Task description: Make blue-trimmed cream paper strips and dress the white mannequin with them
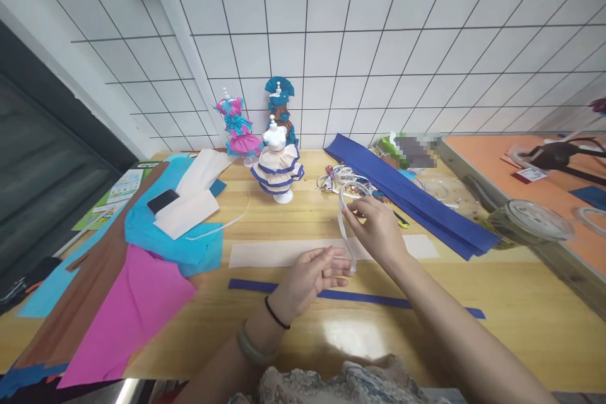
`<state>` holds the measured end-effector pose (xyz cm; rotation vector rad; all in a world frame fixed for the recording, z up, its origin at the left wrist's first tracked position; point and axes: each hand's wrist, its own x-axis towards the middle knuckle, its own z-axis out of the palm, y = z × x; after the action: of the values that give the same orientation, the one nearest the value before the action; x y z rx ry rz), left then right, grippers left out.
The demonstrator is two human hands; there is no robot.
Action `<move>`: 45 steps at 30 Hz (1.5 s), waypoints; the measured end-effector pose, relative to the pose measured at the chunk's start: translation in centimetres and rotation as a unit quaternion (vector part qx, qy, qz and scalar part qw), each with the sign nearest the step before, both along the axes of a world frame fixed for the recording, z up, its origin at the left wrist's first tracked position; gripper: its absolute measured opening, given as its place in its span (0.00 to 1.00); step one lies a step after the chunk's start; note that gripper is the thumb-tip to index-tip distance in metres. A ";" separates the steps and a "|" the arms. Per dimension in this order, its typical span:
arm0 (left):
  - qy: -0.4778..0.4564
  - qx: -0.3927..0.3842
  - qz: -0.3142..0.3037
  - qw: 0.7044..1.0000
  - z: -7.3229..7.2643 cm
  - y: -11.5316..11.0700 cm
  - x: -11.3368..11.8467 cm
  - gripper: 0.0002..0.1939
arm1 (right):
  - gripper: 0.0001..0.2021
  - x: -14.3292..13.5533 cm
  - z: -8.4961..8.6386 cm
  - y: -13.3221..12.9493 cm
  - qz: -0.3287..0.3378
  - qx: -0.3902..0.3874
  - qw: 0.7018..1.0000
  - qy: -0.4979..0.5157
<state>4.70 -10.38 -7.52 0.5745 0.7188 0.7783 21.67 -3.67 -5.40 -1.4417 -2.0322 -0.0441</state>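
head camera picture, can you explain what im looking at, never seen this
There is no machine here: a person works with two bare hands, and the one picture comes from a camera worn on their head, looking forward and down. The right hand pinches a narrow white strip; its lower end is by the left hand. On the wooden table lie a pale strip and a thin blue strip, with magenta, brown and turquoise sheets to the left. Three small dressed figures stand behind.

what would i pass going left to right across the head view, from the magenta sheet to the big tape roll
magenta sheet → mini dress form → left hand → right hand pinching a white strip → big tape roll
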 end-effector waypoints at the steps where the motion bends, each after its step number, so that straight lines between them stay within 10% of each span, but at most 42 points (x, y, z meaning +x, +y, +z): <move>1: -0.026 -0.020 -0.008 0.999 0.0 -0.3 0.3 0.20 | 0.13 -0.1 0.0 0.0 -0.004 0.011 1.000 -0.003; 15: -0.010 -0.065 -0.031 0.997 -0.6 -1.2 -0.4 0.14 | 0.12 1.1 -0.2 -1.4 -0.030 0.071 0.996 -0.041; 24: 0.100 -0.031 -0.048 0.993 -1.2 -2.1 -4.2 0.16 | 0.07 4.1 -1.7 -8.9 0.034 0.070 0.985 -0.155; 32: 0.297 0.050 -0.037 0.953 1.0 -2.6 -7.3 0.16 | 0.11 2.4 -2.1 -15.2 0.132 -0.010 0.980 -0.146; 45: 0.436 0.260 -0.050 0.860 6.3 -5.5 -7.6 0.13 | 0.08 -1.6 -4.3 -14.4 0.048 -0.007 0.971 -0.233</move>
<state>-2.92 -15.90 -1.22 1.5017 1.3039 0.5876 20.10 -18.07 -9.68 -1.4360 -2.4779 -0.3582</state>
